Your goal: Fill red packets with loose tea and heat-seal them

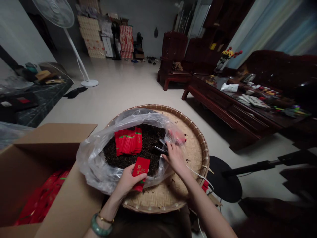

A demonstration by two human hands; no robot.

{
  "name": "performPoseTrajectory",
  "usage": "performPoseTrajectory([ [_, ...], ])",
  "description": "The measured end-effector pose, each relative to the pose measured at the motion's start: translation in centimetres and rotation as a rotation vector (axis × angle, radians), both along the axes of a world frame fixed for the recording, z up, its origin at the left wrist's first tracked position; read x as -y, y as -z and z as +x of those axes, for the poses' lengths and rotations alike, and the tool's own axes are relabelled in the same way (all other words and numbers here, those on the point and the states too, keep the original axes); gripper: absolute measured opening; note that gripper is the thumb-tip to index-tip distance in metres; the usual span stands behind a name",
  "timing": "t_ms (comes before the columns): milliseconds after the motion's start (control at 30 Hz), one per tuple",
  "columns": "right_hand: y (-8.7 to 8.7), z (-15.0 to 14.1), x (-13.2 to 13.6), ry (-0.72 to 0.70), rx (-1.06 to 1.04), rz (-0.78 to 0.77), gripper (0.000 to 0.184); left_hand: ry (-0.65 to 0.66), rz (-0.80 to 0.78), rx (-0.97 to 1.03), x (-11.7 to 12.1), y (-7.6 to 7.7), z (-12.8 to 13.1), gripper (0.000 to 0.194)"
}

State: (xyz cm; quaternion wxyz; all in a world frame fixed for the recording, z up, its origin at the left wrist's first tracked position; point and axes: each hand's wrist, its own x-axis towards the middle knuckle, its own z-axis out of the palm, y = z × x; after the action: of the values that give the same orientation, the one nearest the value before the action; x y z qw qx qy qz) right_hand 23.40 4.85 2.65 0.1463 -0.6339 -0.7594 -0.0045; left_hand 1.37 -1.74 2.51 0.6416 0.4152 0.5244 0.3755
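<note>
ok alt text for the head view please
A left hand holds a red packet while the right hand holds a metal scoop over loose tea in a plastic bag on a woven tray. An open box sits left.

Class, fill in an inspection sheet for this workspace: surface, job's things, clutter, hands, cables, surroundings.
Surface: round woven bamboo tray carrying a clear plastic bag of dark loose tea.
Job's things: small red packet; stack of red packets on the tea; metal scoop.
Clutter: brown cardboard box with red packets inside.
Hands: left hand holds the small packet; right hand at the scoop.
Cables: white cable by the right arm.
Surroundings: white standing fan, dark wooden table.
</note>
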Motion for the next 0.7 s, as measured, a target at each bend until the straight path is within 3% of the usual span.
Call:
performPoseTrajectory([
  [100,1.6,1.4,-0.5,-0.034,0.026,-0.091,0.052,-0.003,-0.012,0.032,0.1,0.0,0.2,0.052],
  [200,1.7,2.2,-0.9,-0.072,-0.143,-0.087,0.043,-0.005,-0.015,0.047,0.2,-0.1,0.3,0.052],
  [300,0.0,2.6,-0.8,-0.178,-0.426,-0.107,0.039,-0.015,-0.01,0.034,0.1,-0.4,0.2,0.05],
  [400,-2.5,2.0,0.2,-0.335,-0.61,-0.31,0.04,-0.012,0.012,0.005,0.0,-0.4,0.1,0.049],
  [533,-5.2,-0.1,1.8,-0.455,-0.601,-0.512,0.039,0.0,0.029,-0.02,0.0,-0.3,0.4,0.046],
  [700,-5.8,-2.4,2.4,-0.446,-0.609,-0.498,0.024,-0.019,0.001,-0.017,-0.1,-0.4,0.6,0.045],
])
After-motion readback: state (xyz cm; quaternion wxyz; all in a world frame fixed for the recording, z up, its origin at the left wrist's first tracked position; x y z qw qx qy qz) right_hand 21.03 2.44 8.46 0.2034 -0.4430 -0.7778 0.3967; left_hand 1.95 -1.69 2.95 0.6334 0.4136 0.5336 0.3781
